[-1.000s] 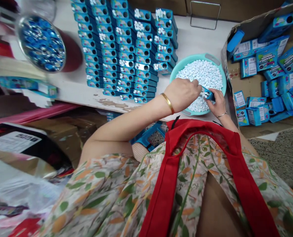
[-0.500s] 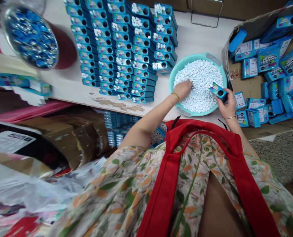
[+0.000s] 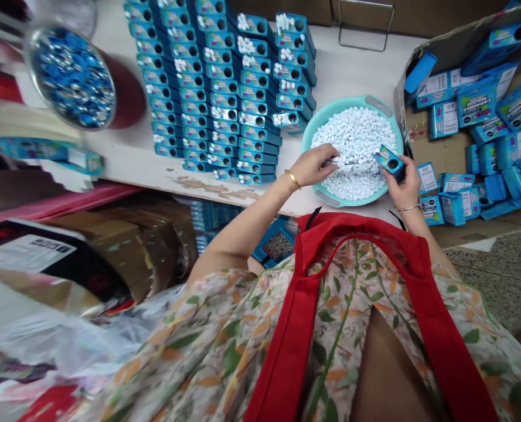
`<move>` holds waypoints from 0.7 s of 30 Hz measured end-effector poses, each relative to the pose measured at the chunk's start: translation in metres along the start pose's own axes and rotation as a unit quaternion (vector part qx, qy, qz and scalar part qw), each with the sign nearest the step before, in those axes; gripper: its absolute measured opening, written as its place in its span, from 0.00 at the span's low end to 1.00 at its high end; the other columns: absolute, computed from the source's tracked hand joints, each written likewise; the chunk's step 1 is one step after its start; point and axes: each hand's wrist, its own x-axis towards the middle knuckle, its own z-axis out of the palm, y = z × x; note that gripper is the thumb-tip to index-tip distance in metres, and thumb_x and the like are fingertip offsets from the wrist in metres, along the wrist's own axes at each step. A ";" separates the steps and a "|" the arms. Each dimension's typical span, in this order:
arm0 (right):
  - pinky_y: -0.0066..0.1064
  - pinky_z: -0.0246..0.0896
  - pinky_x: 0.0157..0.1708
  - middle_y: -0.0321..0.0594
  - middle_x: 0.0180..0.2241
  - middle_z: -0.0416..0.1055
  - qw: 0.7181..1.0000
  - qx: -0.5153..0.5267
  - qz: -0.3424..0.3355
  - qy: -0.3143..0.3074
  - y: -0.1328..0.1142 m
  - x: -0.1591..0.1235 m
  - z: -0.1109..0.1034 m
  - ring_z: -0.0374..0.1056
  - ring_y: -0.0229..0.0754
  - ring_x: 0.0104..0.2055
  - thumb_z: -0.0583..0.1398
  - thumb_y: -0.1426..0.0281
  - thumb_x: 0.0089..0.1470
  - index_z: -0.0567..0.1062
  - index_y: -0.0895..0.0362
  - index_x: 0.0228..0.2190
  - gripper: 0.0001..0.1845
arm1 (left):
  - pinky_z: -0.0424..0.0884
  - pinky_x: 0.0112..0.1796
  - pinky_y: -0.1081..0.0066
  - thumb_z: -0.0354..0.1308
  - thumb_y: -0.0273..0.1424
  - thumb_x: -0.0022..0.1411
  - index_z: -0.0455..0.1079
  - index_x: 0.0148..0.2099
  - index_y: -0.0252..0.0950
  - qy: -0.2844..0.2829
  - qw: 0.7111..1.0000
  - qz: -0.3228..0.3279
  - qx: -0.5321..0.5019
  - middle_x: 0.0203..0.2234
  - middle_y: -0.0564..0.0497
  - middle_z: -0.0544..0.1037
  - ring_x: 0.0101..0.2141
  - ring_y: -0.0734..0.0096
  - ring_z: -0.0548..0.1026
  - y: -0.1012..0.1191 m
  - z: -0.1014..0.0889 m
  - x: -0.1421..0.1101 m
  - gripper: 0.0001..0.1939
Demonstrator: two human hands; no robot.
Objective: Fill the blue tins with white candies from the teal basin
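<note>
A teal basin [image 3: 313, 126] full of small white candies [image 3: 357, 140] sits at the table's near edge. My left hand [image 3: 313, 167] hovers over the candies with its fingers pinched together; a few white pieces seem to be in the pinch. My right hand [image 3: 403, 184] grips a small blue box [image 3: 388, 159] with a round hole in its top, held above the basin's right rim. The two hands are a short way apart.
Rows of several blue boxes [image 3: 225, 88] with round holes, some showing white candies, lie stacked left of the basin. A cardboard carton [image 3: 475, 117] of loose blue boxes stands at the right. A round tin of blue pieces [image 3: 71, 76] is at far left. Cartons sit under the table.
My left hand dipped into the candies and has now lifted with fingers pinched, moving toward the box. My right hand kept hold of the blue box and shifted slightly right.
</note>
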 end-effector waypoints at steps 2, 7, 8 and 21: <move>0.65 0.74 0.62 0.55 0.56 0.78 0.999 -0.021 -0.019 -0.027 -0.007 0.003 0.006 0.76 0.63 0.59 0.60 0.42 0.67 0.74 0.53 0.60 0.33 | 0.74 0.50 0.60 0.55 0.35 0.74 0.74 0.58 0.35 0.007 1.000 0.019 0.018 0.49 0.39 0.81 0.47 0.56 0.79 0.011 -0.019 -0.010 0.16; 0.63 0.75 0.63 0.55 0.57 0.80 0.991 -0.064 -0.092 -0.068 -0.019 0.007 0.023 0.76 0.62 0.60 0.52 0.46 0.72 0.74 0.52 0.61 0.30 | 0.75 0.48 0.60 0.55 0.34 0.74 0.76 0.57 0.37 -0.014 0.993 0.035 0.109 0.49 0.41 0.81 0.49 0.55 0.80 0.050 -0.048 -0.013 0.15; 0.63 0.75 0.63 0.55 0.57 0.80 0.990 -0.064 -0.102 -0.073 -0.020 0.007 0.026 0.76 0.62 0.60 0.52 0.47 0.72 0.74 0.52 0.61 0.30 | 0.75 0.48 0.60 0.55 0.33 0.74 0.76 0.57 0.37 -0.021 0.991 0.029 0.130 0.49 0.41 0.81 0.49 0.54 0.81 0.059 -0.051 -0.011 0.15; 0.64 0.74 0.64 0.55 0.57 0.79 0.992 -0.049 -0.082 -0.077 -0.020 0.003 0.025 0.75 0.62 0.61 0.52 0.44 0.72 0.74 0.51 0.62 0.32 | 0.79 0.45 0.46 0.52 0.33 0.76 0.77 0.63 0.43 -0.002 0.974 -0.042 0.225 0.53 0.35 0.82 0.52 0.39 0.81 0.092 -0.065 -0.017 0.19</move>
